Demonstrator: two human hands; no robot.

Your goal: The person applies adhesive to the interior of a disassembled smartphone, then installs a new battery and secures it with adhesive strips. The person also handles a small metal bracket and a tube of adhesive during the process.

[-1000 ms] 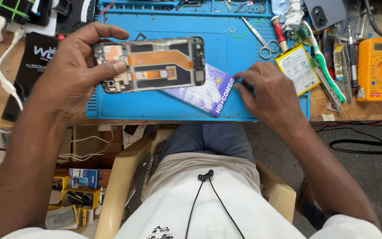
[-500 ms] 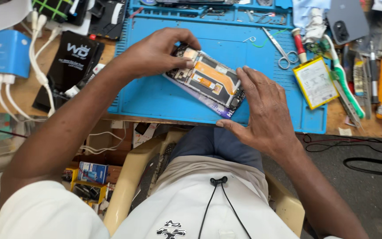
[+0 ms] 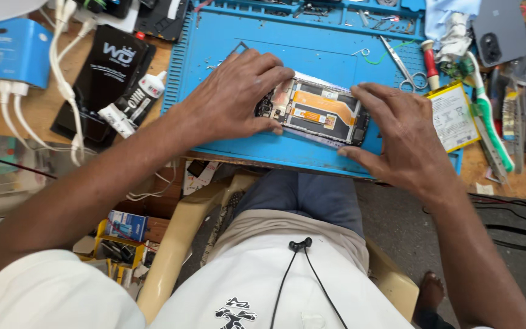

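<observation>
Opened phone lies flat on the blue mat, long axis left-right, slightly tilted. Left hand covers its left end, fingers spread and pressing down. Right hand cups its right end, fingers spread. Scissors just beyond the phone.

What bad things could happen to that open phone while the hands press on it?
1. Both hands, left and right, press on the open phone; hard pressure might crack it or bend the orange strip inside.
2. The phone lies near the front edge of the blue mat; a slip could push it off onto the lap.
3. The scissors lie close by; a sweeping hand might catch on them.
</observation>
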